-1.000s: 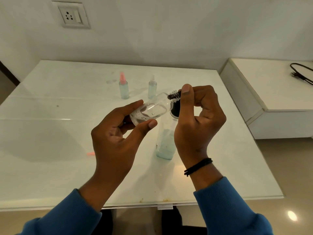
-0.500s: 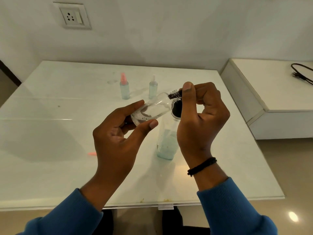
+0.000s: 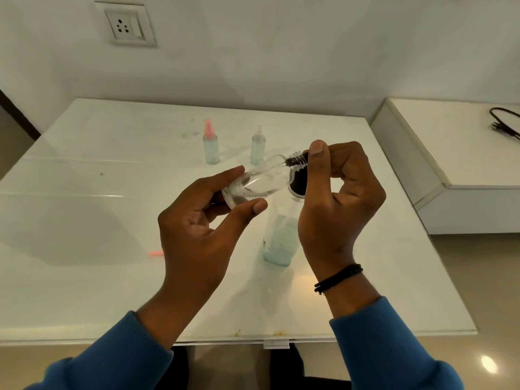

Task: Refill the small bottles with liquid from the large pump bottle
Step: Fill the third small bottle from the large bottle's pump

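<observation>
While the left hand (image 3: 197,220) grips the tilted clear bottle (image 3: 259,181) by its base | right hand (image 3: 337,204) raised, fingers curled, pinching its threaded neck (image 3: 295,160)

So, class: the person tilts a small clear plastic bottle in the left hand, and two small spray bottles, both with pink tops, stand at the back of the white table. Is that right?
Not quite. The head view shows only one pink-topped spray bottle; the other spray bottle has a clear, whitish top. The rest holds: the left hand tilts the small clear plastic bottle above the white table.
</observation>
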A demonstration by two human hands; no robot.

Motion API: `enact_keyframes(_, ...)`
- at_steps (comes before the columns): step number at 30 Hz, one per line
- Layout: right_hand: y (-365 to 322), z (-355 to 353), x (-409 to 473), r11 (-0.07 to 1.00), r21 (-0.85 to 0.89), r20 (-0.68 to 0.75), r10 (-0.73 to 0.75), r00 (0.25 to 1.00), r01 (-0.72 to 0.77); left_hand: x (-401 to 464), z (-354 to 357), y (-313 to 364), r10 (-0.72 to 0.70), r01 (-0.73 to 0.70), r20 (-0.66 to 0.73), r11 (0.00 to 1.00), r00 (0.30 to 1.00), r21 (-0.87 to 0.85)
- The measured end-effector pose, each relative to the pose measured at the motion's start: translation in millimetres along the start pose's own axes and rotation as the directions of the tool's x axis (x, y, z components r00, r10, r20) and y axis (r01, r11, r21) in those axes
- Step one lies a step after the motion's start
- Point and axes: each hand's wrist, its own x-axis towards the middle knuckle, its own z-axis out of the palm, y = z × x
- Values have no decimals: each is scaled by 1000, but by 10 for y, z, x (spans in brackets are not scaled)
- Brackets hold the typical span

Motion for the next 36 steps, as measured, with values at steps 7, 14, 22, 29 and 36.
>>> enact_keyframes(7,-19,-4,26,1000,5,-3,-5,1000,5,4,2,34,-12,12,-8,1000,1000,-19)
enact_keyframes(14,-32,15,-15,1000,5,-3,-1,1000,1,-5,3,24,-29,29,-22,999,999,-20)
enact_keyframes(22,-19,16,-30,999,-7,-1,-50,999,50,-9,-5,24,-37,36,-25,999,999,-22)
enact_keyframes(29,-11,3,0,999,-15,0,-42,999,42,0,9,47,-34,33,-15,999,999,-31)
enact_keyframes(36,-30,8,10,1000,-4,-1,-19,1000,19,2,-6,52,-27,27,-21,999,999,-20)
